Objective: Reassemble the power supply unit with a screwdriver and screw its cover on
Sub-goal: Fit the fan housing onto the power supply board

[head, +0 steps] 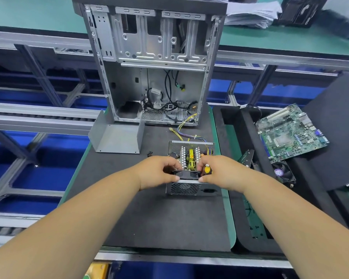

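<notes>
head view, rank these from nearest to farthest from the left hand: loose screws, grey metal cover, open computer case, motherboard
From the left hand:
1. Loose screws, just beyond it on the mat.
2. Grey metal cover, farther back on its left.
3. Open computer case, standing behind the cover.
4. Motherboard, far across on the right.

between the hands [157,174] sits a silver power supply unit [186,188] with honeycomb mesh, a black fan [187,174], yellow parts. beyond: grey cover [117,140], silver computer case [153,63]. right: green motherboard [292,135]. underneath, a black mat [149,218].
</notes>
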### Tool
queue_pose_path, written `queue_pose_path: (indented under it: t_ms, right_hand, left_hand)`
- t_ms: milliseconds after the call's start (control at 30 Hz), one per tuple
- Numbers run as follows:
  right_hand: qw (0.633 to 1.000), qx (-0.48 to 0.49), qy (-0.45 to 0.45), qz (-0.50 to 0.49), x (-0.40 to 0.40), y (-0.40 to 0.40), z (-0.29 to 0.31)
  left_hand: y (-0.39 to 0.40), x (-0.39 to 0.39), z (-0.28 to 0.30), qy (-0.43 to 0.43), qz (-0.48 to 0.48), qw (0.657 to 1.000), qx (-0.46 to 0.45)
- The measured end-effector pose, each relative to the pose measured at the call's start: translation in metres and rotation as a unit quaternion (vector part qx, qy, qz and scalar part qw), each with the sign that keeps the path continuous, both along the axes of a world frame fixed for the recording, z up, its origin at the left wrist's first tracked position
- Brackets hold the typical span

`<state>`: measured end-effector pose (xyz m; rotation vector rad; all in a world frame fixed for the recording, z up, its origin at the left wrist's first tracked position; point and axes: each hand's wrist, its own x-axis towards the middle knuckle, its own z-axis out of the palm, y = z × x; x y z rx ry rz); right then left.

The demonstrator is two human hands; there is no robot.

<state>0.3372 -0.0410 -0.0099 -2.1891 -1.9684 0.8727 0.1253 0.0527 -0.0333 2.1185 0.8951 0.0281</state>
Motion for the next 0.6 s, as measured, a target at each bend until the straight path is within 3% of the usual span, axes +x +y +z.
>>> queue_pose_path:
  t_ms: [433,600]
  right_hand:
    - [0.999,0.026,0.012,-0.04,-0.003,0.001,-0.001]
    - [0.997,0.013,0.055,-0.056,-0.003,0.001,-0.004]
  left_hand:
    - [0.002,-0.001,-0.012,-0.059,0.067,0.995,-0.053]
    - [0.004,0.002,-0.014,-0.084,0.107,0.986,-0.1]
